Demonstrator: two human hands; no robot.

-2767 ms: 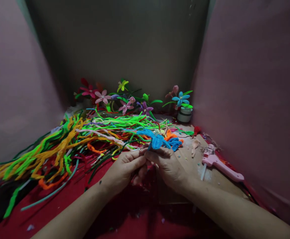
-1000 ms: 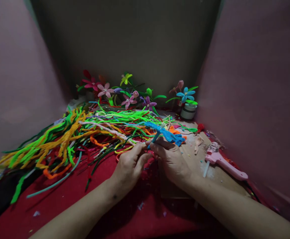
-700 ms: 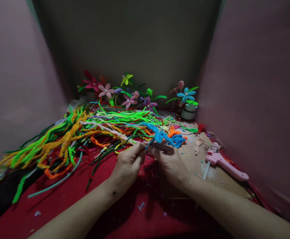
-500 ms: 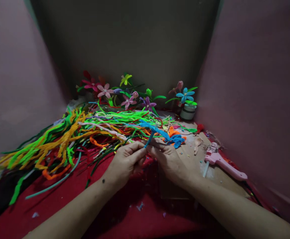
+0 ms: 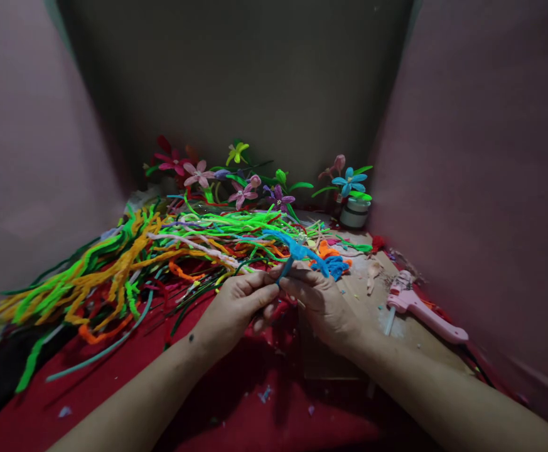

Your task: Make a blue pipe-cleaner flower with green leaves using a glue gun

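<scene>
Between my two hands is a blue pipe-cleaner flower [image 5: 297, 250], its petals spread above a short blue stem. My left hand [image 5: 243, 301] pinches the lower end of the stem between thumb and fingers. From the other side my right hand [image 5: 318, 300] closes on the same stem, thumb against it. The fingertips of both hands nearly meet, and the stem's lowest end is hidden by them. Just behind my right hand lie blue fuzzy petals [image 5: 336, 267] and an orange fuzzy piece [image 5: 329, 249] on the cardboard.
Loose pipe cleaners [image 5: 113, 270] in many colours pile up at the left and middle. A pink glue gun [image 5: 427, 312] rests on cardboard [image 5: 363, 307] at the right. Finished flowers [image 5: 240, 188] stand along the back, near a small jar [image 5: 355, 212]. Red cloth [image 5: 236, 402] covers the table.
The blue flower has turned in my fingers, so its petals now face differently and its centre sits slightly lower. Both hands stay in nearly the same place.
</scene>
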